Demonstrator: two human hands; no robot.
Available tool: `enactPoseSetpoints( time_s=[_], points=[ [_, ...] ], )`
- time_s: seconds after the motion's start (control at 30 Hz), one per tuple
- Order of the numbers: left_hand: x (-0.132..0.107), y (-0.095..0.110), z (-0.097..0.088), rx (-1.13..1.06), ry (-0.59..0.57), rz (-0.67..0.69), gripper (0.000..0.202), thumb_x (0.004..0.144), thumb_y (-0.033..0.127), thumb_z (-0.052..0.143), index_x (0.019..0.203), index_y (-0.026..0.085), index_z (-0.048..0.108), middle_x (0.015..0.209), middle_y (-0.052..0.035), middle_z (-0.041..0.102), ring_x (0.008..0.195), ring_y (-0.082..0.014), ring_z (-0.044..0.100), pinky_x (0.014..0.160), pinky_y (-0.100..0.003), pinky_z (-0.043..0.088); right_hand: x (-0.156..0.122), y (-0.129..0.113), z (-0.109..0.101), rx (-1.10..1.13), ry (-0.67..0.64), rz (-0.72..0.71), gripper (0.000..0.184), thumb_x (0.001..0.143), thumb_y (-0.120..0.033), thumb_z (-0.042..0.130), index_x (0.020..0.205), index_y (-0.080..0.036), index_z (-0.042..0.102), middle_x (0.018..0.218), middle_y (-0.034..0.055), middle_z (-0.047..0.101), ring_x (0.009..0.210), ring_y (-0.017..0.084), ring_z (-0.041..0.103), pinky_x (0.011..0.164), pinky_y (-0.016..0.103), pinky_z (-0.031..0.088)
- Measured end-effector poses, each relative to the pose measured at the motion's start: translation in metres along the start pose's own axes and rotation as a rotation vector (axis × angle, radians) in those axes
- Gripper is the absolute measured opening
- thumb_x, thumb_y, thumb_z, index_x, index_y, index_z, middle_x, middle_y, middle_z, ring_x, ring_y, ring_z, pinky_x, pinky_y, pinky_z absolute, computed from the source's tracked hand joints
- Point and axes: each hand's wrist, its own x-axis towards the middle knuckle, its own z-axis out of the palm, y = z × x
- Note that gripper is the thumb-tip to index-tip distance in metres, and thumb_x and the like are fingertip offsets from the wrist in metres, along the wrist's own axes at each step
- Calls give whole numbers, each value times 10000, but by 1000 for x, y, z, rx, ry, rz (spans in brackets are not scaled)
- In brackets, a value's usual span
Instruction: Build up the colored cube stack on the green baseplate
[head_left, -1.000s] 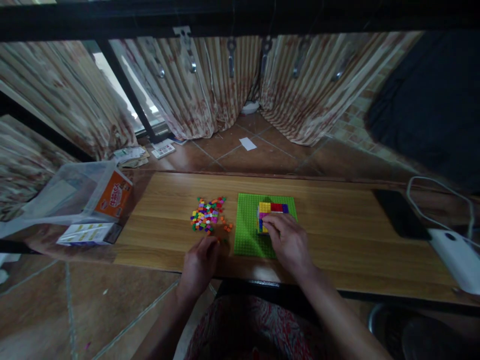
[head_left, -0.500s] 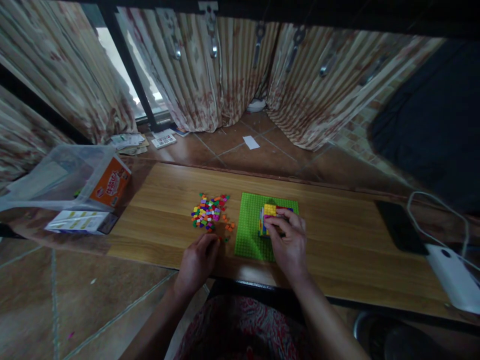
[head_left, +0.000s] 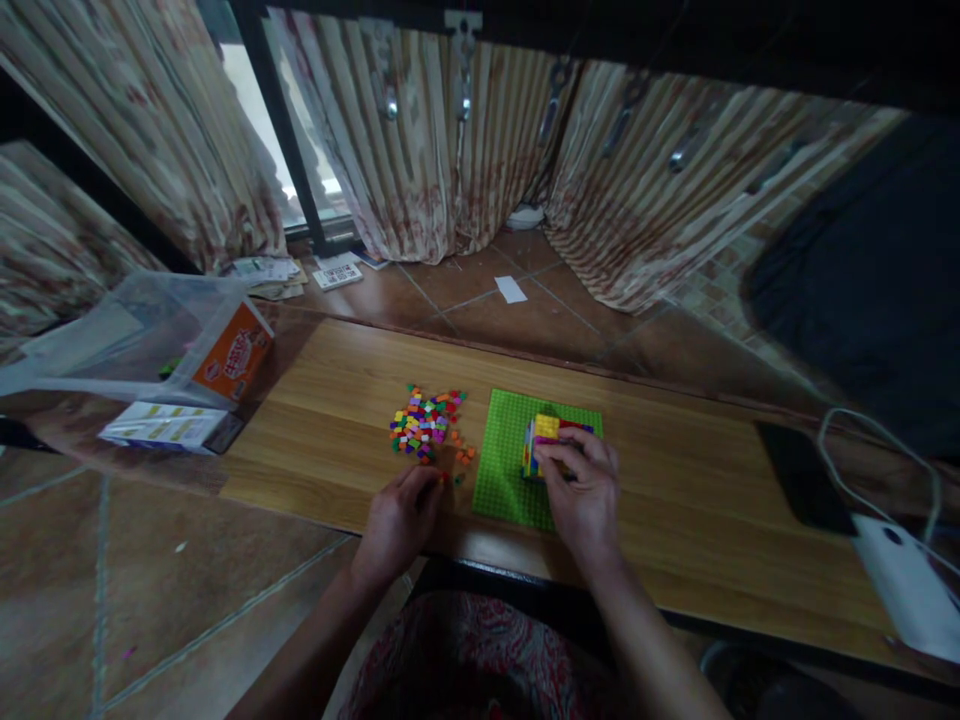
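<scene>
One block stack (head_left: 547, 426) standing on green board (head_left: 496, 450), right | loose bricks (head_left: 420, 425) unplaced, left | right hand (head_left: 589, 490) touching stack, left hand (head_left: 399, 512) near-side of bricks | both pinches: can't tell

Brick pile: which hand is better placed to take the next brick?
Left, probably: the left hand is just on the near side of the brick pile, while the right hand is farther off, at the block build.
</scene>
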Motion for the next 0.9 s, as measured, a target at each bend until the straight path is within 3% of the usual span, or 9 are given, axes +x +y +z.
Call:
enactPoseSetpoints(
  time_s=[0.13, 0.33, 0.43, 0.63, 0.9],
  points=[
    [-1, -4, 3, 2, 9, 10, 118, 910, 249, 509, 933, 204, 616, 867, -30, 687, 770, -138, 656, 699, -230, 499, -1, 2, -2, 32, -13, 6, 124, 868, -316, 639, 834, -266, 748, 1056, 45, 637, 1021, 218, 555, 900, 413, 434],
    [-1, -6, 5, -1, 6, 17, 132, 916, 254, 502, 947, 206, 620, 892, -34, 686, 799, -142, 655, 715, -239, 500, -3, 6, -17, 76, 46, -5, 193, 918, -285, 557, 1033, -257, 709, 1117, 61, 639, 1071, 213, 573, 944, 423, 441],
    [-1, -5, 4, 9, 12, 20, 134, 916, 255, 499, 932, 203, 621, 877, -34, 681, 785, -143, 651, 705, -241, 496, -5, 5, -21, -8, 57, -52, 230, 937, -234, 504, 1051, -251, 703, 1149, 73, 624, 1097, 219, 556, 952, 432, 442],
    [-1, -5, 5, 8, 19, 28, 122, 915, 242, 501, 921, 201, 616, 853, -25, 671, 762, -131, 644, 683, -224, 485, -14, 0, -14, -204, -77, -145, 368, 927, -124, 419, 1151, -252, 680, 1261, 95, 571, 1159, 251, 491, 971, 470, 425],
    [-2, -4, 5, 13, 19, 15, 131, 916, 253, 498, 931, 201, 617, 864, -34, 676, 765, -140, 649, 687, -234, 489, -20, -8, -14, -453, -159, -187, 445, 869, -68, 425, 1216, -230, 651, 1331, 120, 530, 1209, 302, 437, 952, 468, 400]
  ],
)
